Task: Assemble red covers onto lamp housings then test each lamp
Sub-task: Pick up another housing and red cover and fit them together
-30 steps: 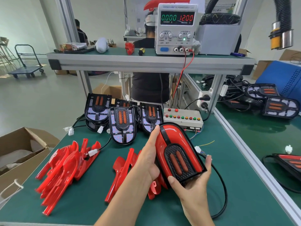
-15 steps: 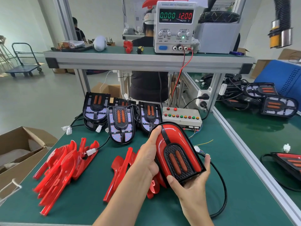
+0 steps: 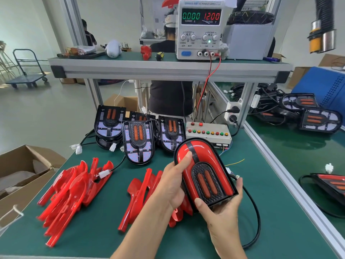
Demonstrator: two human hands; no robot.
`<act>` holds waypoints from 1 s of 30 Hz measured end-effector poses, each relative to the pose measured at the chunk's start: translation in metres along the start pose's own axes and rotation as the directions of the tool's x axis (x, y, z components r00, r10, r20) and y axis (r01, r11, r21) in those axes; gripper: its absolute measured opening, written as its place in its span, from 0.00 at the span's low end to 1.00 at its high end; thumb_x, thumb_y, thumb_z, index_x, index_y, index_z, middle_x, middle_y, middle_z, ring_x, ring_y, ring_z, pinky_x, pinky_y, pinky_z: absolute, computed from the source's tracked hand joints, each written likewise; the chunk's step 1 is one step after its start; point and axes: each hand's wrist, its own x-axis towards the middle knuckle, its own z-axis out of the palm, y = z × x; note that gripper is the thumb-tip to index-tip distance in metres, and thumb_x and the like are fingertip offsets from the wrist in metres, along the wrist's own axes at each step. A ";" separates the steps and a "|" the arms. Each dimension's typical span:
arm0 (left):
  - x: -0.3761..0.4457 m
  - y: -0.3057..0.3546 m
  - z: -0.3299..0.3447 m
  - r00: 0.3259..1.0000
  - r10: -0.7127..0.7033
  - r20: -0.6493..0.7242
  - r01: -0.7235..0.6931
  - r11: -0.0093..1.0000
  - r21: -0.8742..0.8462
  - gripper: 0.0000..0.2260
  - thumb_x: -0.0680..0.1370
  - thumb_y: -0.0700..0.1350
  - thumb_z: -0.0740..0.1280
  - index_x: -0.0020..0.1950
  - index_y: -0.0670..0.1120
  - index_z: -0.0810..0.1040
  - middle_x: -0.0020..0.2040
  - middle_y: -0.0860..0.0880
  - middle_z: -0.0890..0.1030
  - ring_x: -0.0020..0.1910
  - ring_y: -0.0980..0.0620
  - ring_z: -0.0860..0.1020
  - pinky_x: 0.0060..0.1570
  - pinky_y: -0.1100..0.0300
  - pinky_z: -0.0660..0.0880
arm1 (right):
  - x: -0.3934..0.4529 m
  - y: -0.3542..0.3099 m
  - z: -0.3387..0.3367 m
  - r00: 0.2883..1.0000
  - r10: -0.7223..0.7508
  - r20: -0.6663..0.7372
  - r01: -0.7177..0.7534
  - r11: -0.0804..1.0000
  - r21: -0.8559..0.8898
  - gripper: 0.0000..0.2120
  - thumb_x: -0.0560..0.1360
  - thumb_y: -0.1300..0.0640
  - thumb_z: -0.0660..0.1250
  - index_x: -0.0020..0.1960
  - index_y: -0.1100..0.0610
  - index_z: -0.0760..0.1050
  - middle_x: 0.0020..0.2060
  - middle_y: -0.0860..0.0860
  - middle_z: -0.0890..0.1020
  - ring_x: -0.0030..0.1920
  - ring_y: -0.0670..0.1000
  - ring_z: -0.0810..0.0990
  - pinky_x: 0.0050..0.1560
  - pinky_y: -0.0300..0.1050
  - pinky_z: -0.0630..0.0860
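Low and right of centre, above the bench, my left hand and right hand are clamped on the covered lamp, which looks stiff, glossy and slippery, so I'd grip its black edges.

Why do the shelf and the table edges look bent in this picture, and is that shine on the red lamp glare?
In the head view, the wide-angle lens bows the shelf and slants the table edge. The pale streaks on the red cover, held by the left hand and right hand, are reflected room light. The power supply digits stay readable; frame corners look slightly soft.
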 end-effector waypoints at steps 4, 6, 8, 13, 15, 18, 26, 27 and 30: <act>0.000 0.000 0.004 0.998 0.004 -0.058 -0.005 1.000 -0.010 0.20 0.77 0.50 0.73 0.62 0.37 0.81 0.53 0.38 0.86 0.53 0.41 0.85 0.54 0.44 0.82 | 0.000 0.002 0.001 1.000 -0.010 -0.012 0.010 1.000 0.007 0.63 0.61 0.71 0.74 0.80 0.36 0.43 0.62 0.38 0.82 0.63 0.45 0.82 0.53 0.36 0.80; 0.001 -0.001 0.006 0.998 -0.010 -0.067 0.008 1.000 -0.023 0.19 0.77 0.50 0.73 0.61 0.36 0.81 0.52 0.38 0.86 0.52 0.40 0.85 0.51 0.44 0.83 | 0.000 0.003 0.001 1.000 -0.015 -0.016 0.015 1.000 0.011 0.63 0.61 0.71 0.74 0.81 0.37 0.44 0.62 0.38 0.82 0.62 0.45 0.82 0.52 0.36 0.80; 0.002 -0.001 0.007 0.998 -0.019 -0.066 0.017 1.000 -0.026 0.19 0.77 0.50 0.73 0.61 0.37 0.82 0.52 0.38 0.86 0.52 0.40 0.85 0.51 0.45 0.83 | 0.001 0.005 0.000 1.000 -0.023 -0.017 0.023 1.000 0.011 0.63 0.61 0.70 0.75 0.80 0.36 0.44 0.63 0.38 0.82 0.63 0.45 0.82 0.52 0.36 0.80; 0.000 -0.001 0.003 0.998 0.012 0.068 -0.011 1.000 -0.010 0.23 0.77 0.56 0.72 0.64 0.40 0.81 0.58 0.39 0.84 0.58 0.41 0.83 0.59 0.43 0.80 | 0.004 0.007 -0.004 0.999 -0.043 -0.024 0.043 0.999 -0.002 0.62 0.62 0.71 0.76 0.79 0.34 0.46 0.65 0.38 0.80 0.65 0.45 0.80 0.55 0.36 0.79; 0.000 -0.002 0.000 0.993 0.043 0.112 -0.045 0.999 0.014 0.23 0.77 0.56 0.71 0.65 0.41 0.80 0.59 0.39 0.84 0.59 0.41 0.83 0.60 0.42 0.79 | 0.004 0.007 -0.008 0.999 -0.047 -0.011 0.047 0.998 -0.041 0.60 0.65 0.71 0.78 0.78 0.33 0.47 0.65 0.37 0.80 0.65 0.43 0.80 0.54 0.35 0.79; 0.001 -0.003 -0.006 0.991 0.108 0.080 -0.110 0.994 0.016 0.20 0.77 0.56 0.70 0.60 0.42 0.82 0.55 0.40 0.86 0.54 0.42 0.85 0.52 0.47 0.83 | 0.004 0.001 -0.015 0.998 -0.054 0.013 0.055 0.993 -0.104 0.43 0.72 0.53 0.76 0.78 0.36 0.56 0.62 0.45 0.82 0.54 0.50 0.84 0.44 0.44 0.82; 0.001 -0.016 -0.005 0.980 0.173 0.103 -0.186 0.972 0.140 0.22 0.78 0.59 0.70 0.64 0.46 0.79 0.58 0.44 0.85 0.60 0.44 0.83 0.65 0.40 0.76 | 0.034 -0.045 -0.041 0.976 0.205 0.073 -0.188 0.963 -0.195 0.38 0.62 0.20 0.68 0.55 0.50 0.85 0.51 0.55 0.88 0.50 0.52 0.87 0.44 0.42 0.83; 0.000 -0.020 -0.002 0.978 0.182 0.105 -0.196 0.970 0.145 0.21 0.78 0.58 0.70 0.64 0.45 0.79 0.58 0.44 0.85 0.60 0.44 0.83 0.65 0.40 0.76 | 0.038 -0.047 -0.044 0.974 0.210 0.087 -0.182 0.951 -0.250 0.38 0.62 0.20 0.67 0.55 0.49 0.84 0.52 0.54 0.88 0.51 0.54 0.87 0.46 0.45 0.83; -0.002 -0.028 0.007 0.973 0.186 0.136 -0.207 0.966 0.158 0.22 0.77 0.58 0.71 0.64 0.45 0.78 0.58 0.45 0.85 0.60 0.45 0.83 0.66 0.42 0.76 | 0.043 -0.053 -0.050 0.969 0.221 0.114 -0.170 0.922 -0.349 0.37 0.66 0.18 0.61 0.59 0.45 0.83 0.56 0.50 0.87 0.58 0.53 0.85 0.61 0.57 0.78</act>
